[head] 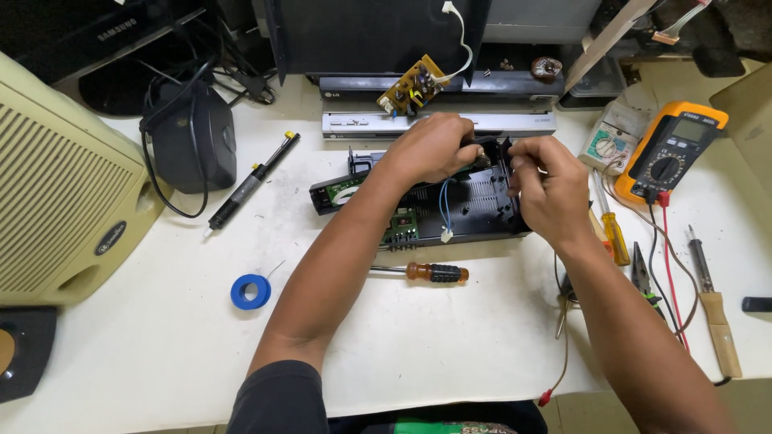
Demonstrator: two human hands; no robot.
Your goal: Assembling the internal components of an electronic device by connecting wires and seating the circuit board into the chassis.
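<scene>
Gripping the far edge of an opened black device case (474, 210), the left hand (430, 149) had its fingers curled closed over the case's back rim. The right hand (547, 189) pinched the case's right wall, fingers closed on it. The case sat mid-worktop (161, 337), just in front of a silver player unit (438, 122), with a green circuit board (400, 229) and blue wires (443, 210) showing inside. A bare brown circuit board (414, 84) rested tilted on the player. A screwdriver with an orange-and-black handle (422, 272) lay just in front of the case. A blue tape roll (250, 291) lay to the left, a desoldering pump (251, 182) farther back. An orange multimeter (671, 150), yellow screwdriver (611, 229), pliers (643, 277) and soldering iron (712, 309) lay to the right. A beige speaker (64, 185) stood at the left edge.
</scene>
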